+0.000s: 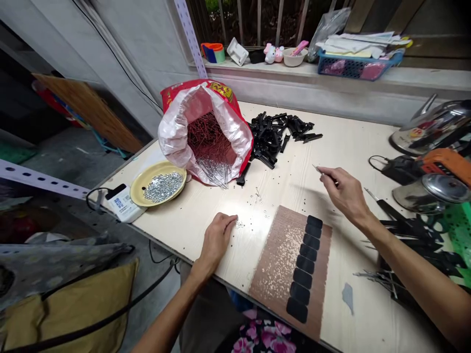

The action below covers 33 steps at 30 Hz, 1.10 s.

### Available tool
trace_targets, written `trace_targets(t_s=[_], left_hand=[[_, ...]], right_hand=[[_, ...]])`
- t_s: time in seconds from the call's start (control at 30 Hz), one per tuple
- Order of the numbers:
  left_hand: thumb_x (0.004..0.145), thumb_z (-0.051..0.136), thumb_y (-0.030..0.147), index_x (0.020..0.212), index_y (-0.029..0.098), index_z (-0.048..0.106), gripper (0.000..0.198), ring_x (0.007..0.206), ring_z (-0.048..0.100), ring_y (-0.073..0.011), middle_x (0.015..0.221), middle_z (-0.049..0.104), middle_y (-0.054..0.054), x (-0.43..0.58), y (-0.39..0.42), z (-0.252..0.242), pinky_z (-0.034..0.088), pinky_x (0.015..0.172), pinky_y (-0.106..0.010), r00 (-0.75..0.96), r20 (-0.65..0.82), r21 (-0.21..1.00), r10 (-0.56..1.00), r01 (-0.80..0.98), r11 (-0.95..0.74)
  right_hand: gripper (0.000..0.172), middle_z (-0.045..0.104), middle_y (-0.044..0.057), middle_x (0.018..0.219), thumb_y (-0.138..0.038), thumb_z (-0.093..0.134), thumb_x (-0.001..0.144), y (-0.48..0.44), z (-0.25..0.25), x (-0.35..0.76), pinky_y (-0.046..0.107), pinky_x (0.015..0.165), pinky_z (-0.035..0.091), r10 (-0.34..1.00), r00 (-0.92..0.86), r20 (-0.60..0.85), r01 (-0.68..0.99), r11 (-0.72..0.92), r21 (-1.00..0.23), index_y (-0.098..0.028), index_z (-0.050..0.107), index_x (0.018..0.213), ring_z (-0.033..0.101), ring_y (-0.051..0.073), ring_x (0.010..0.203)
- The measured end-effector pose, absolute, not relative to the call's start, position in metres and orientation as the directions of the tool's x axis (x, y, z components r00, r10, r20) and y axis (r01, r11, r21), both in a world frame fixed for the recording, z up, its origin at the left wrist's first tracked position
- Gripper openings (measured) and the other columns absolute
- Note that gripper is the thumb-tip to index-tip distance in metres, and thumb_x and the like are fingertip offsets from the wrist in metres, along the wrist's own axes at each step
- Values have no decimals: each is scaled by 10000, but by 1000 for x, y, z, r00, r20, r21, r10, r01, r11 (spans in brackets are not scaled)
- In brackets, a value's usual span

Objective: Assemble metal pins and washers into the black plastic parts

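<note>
My left hand [215, 240] rests low over the table, thumb and forefinger pinched together beside a small cluster of metal washers [240, 224]. Whatever lies between those fingertips is too small to make out. Farther right, my right hand [344, 193] is raised above the table with its fingers closed on a thin metal pin [316, 168], whose tip points up and left. Between the hands lies a brown board [272, 264] bearing a column of black rounded pads [302, 278]. A few loose pins [258, 195] and more washers are scattered beyond the left hand.
A red-and-white sack [172, 132] holds reddish and silver pins. Left of it stands a yellow dish [137, 189] of small metal pieces, near a white box [125, 208]. Black plastic parts [267, 139] are heaped behind. A kettle [437, 127], metal cup [415, 193] and tools line the right side.
</note>
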<state>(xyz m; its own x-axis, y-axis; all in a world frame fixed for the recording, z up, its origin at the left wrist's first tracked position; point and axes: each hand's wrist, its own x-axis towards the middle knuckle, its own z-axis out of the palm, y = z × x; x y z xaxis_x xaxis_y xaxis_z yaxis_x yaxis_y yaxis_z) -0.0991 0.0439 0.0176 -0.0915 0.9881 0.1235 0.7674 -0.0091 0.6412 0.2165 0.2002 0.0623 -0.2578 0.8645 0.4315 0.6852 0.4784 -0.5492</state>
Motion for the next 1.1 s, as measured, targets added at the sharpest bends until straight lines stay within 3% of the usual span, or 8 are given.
trace_targets(t_s=[0.23,0.43,0.5,0.6,0.67,0.73,0.87,1.1], left_hand=[[914,416,288,1064,229,639,275,776,571,-163,880,533,-42,-96,48,14,456,692,-287,-32,137,517,990,855,-44],[853,514,280,840,193,643,156,771,577,-170,859,592,-42,-95,51,20,448,719,-298,-114,147,655,983,755,-10],[811,574,319,799,180,645,156,657,562,-147,764,606,-26,-93,50,26,445,629,-274,-233,77,786,969,612,85],[767,621,391,838,146,642,256,477,486,-89,650,604,0,-79,48,39,389,469,-220,-339,-185,954,922,164,251],[723,673,391,845,124,635,296,494,508,-72,722,641,-23,-66,47,49,398,464,-196,-309,-299,954,903,-118,275],[667,732,358,822,114,631,307,569,564,-78,808,661,-46,-52,45,59,452,528,-198,-281,-335,924,899,-286,255],[626,771,327,819,114,625,322,611,603,-106,705,652,-22,-33,43,69,508,638,-250,-256,-338,882,906,-421,210],[677,742,283,839,105,631,264,632,601,-103,676,652,-20,-27,41,72,493,692,-253,-249,-262,898,932,-417,141]], right_hand=[[279,636,64,945,-228,453,910,150,59,209,310,741,469,837,-383,390,608,546,-576,-184,603,1141,595,172,841],[271,608,65,930,-211,443,922,121,66,192,315,748,480,822,-440,361,533,563,-632,-178,600,1139,580,166,839],[258,590,68,921,-219,452,922,111,70,181,302,717,488,816,-457,354,505,566,-652,-175,617,1115,572,158,816],[244,570,67,900,-236,462,924,95,74,160,281,678,491,789,-499,357,448,588,-673,-169,639,1077,560,147,786],[246,568,60,884,-229,459,925,87,75,146,283,689,490,764,-534,361,427,613,-665,-177,638,1085,555,147,786],[265,565,51,870,-216,454,925,82,74,135,282,690,483,752,-558,351,436,625,-647,-199,623,1129,549,147,779],[328,550,36,846,-190,446,921,78,73,128,268,663,462,752,-572,327,479,630,-612,-260,578,1213,537,142,751],[316,537,36,842,-198,450,920,71,76,133,267,655,457,773,-541,332,501,613,-611,-259,588,1198,525,143,746]])
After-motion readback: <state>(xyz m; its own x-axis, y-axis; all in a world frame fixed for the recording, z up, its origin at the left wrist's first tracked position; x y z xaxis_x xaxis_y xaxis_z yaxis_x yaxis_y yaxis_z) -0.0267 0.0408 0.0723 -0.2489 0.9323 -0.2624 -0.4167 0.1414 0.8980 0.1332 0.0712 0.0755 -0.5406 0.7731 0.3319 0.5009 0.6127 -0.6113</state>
